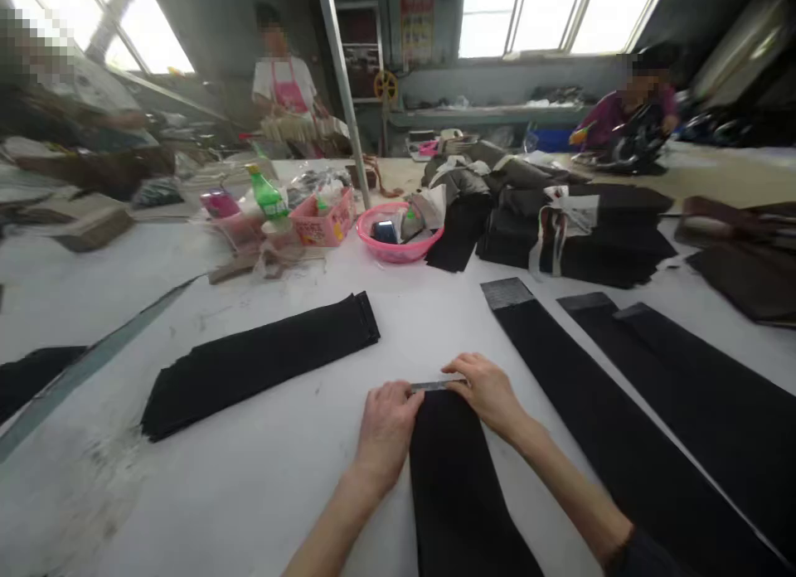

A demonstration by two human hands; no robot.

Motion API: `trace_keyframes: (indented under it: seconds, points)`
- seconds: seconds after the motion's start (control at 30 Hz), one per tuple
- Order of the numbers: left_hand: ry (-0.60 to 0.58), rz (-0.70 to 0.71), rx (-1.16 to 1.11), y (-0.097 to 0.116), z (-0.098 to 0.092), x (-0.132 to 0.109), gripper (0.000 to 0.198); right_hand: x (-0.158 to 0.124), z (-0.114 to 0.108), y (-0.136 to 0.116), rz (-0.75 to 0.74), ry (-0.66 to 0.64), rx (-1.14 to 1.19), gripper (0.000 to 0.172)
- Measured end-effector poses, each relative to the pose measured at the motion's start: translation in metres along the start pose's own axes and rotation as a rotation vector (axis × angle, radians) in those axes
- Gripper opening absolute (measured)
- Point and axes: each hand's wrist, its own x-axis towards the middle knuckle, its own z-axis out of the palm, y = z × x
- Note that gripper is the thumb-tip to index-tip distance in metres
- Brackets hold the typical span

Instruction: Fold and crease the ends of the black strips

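Observation:
A long black fabric strip (457, 486) lies on the white table (261, 477), running from me toward the middle. Its far end has a narrow grey band (435, 385). My left hand (386, 428) pinches the left corner of that end, fingers closed on the cloth. My right hand (487, 390) pinches the right corner of the same end. A stack of black fabric strips (261, 363) lies to the left. Three more long black strips (622, 411) lie flat to the right.
A pink bowl (398, 249) holding small items, a pink basket (323, 220) and a green bottle (267, 197) stand mid-table. Piles of dark fabric (560, 220) sit behind them. A metal pole (345, 96) rises from the table. Three people work at the far sides.

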Motion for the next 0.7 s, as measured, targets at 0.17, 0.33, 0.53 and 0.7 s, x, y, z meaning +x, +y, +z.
trace_keyframes:
  seconds: [0.17, 0.33, 0.53, 0.7]
  points:
    - [0.015, -0.032, -0.053, -0.009, -0.001, 0.01, 0.018, 0.013, 0.008, -0.003, -0.049, -0.052, -0.023, 0.014]
    - [0.024, -0.073, -0.115, -0.017, -0.002, 0.021, 0.012, 0.02, 0.005, -0.001, -0.087, -0.104, -0.023, 0.014]
    - [0.021, -0.048, -0.111, -0.017, -0.004, 0.022, 0.011, 0.023, 0.004, 0.003, -0.115, -0.111, 0.023, 0.014]
    - [0.004, -0.034, -0.078, -0.019, -0.002, 0.024, 0.009, 0.02, 0.006, 0.007, -0.152, -0.097, 0.087, 0.019]
